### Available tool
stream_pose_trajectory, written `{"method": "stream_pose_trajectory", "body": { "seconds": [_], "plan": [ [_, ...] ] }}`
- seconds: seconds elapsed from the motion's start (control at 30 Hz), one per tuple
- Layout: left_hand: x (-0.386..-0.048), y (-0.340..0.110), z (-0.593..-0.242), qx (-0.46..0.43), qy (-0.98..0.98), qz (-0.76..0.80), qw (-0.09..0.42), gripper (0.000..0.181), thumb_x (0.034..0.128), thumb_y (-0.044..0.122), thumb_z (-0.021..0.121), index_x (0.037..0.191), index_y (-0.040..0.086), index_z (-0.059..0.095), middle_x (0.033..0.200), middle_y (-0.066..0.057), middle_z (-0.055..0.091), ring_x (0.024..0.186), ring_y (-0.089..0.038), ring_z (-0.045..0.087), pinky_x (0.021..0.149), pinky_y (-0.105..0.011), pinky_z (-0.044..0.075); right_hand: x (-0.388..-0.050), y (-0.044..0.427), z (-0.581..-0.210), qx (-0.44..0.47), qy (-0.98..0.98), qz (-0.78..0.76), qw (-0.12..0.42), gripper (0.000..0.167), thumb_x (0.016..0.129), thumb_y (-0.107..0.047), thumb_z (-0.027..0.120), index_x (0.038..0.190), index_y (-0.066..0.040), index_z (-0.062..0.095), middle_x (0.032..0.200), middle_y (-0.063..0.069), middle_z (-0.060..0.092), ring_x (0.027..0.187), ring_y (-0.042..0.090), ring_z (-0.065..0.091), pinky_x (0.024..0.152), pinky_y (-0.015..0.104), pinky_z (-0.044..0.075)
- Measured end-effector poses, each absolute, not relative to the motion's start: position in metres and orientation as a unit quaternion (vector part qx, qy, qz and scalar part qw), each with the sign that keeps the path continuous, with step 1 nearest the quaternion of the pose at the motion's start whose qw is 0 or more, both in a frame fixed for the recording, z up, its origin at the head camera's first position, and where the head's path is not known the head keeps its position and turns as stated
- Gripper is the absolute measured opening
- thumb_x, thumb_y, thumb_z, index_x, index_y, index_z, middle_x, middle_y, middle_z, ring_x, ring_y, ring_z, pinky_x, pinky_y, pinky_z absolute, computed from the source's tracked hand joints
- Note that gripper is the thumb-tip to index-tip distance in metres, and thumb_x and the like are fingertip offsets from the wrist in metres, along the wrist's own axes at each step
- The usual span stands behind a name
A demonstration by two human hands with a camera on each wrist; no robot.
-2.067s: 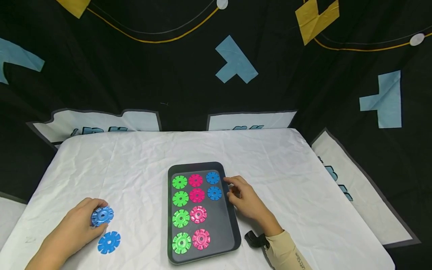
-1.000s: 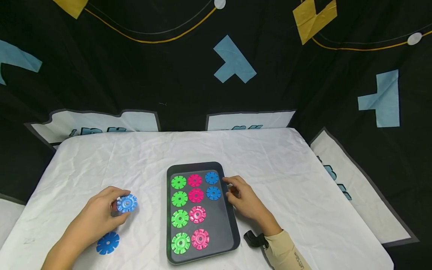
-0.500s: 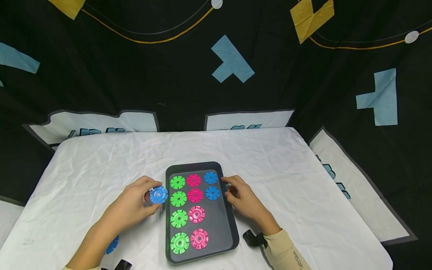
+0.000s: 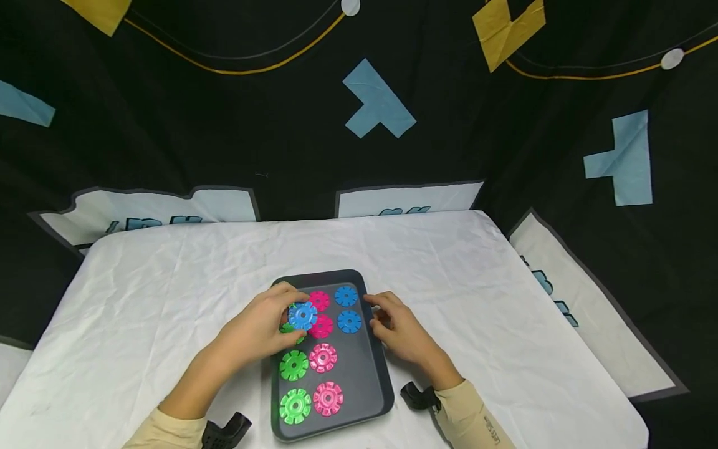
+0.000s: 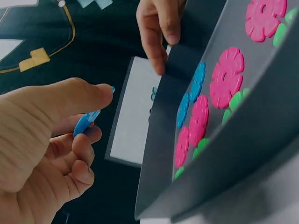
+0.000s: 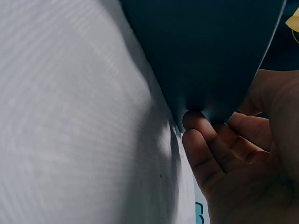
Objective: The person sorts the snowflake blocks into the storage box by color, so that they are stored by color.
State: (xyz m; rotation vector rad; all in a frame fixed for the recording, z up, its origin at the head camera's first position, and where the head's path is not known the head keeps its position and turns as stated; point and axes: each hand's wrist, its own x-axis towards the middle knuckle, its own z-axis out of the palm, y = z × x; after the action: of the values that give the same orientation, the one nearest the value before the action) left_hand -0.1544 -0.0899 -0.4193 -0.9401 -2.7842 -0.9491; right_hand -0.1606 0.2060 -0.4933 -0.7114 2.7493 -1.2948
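Observation:
My left hand (image 4: 263,321) pinches a blue notched plastic disc (image 4: 303,316) between thumb and fingers. It is over the upper left of the dark grey tray (image 4: 367,386), partly covering two green discs. In the left wrist view the blue disc (image 5: 85,123) appears nearly edge-on, apart from the tray. My right hand (image 4: 406,333) holds the tray's right rim near its far corner; in the right wrist view its fingertips (image 6: 195,122) touch the outer wall. Inside the tray are a column of green discs (image 4: 294,365), a column of pink discs (image 4: 323,358) and two blue discs (image 4: 349,322).
A wrinkled white cloth (image 4: 449,274) covers the table under the tray. Behind it hangs a black curtain (image 4: 280,131) with light-blue and yellow shapes. Black wrist devices (image 4: 224,430) sit at both sleeves.
My left hand has carried the blue disc rightward from the cloth to above the tray. Another blue disc on the cloth is now hidden by the left arm. The right hand stays at the rim.

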Motion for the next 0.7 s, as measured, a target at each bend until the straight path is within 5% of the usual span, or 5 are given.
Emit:
{"method": "stream_pose_trajectory", "body": {
  "seconds": [0.4,0.7],
  "plan": [
    [-0.163,-0.047,-0.42,-0.361,-0.897,-0.256,-0.009,0.05,0.0727,0.033,0.083,0.112,0.008,0.065,0.106,0.002,0.058,0.092,-0.012,0.057,0.081,-0.031,0.051,-0.161,0.206,-0.495,-0.233,0.881,-0.411,0.008,0.048,0.094,-0.009,0.058,0.142,-0.006,0.05,0.124,0.004,0.054,0.091,0.009,0.056,0.075,0.028,0.049],
    [-0.163,-0.015,-0.433,-0.383,-0.9,-0.191,-0.077,0.046,0.069,0.037,0.084,0.098,0.007,0.066,0.092,0.002,0.058,0.076,-0.01,0.053,0.07,-0.029,0.05,-0.161,0.207,-0.495,-0.229,0.878,-0.419,0.014,0.048,0.095,-0.008,0.057,0.142,-0.007,0.049,0.126,0.003,0.053,0.091,0.009,0.056,0.075,0.028,0.049]
  ]
}}
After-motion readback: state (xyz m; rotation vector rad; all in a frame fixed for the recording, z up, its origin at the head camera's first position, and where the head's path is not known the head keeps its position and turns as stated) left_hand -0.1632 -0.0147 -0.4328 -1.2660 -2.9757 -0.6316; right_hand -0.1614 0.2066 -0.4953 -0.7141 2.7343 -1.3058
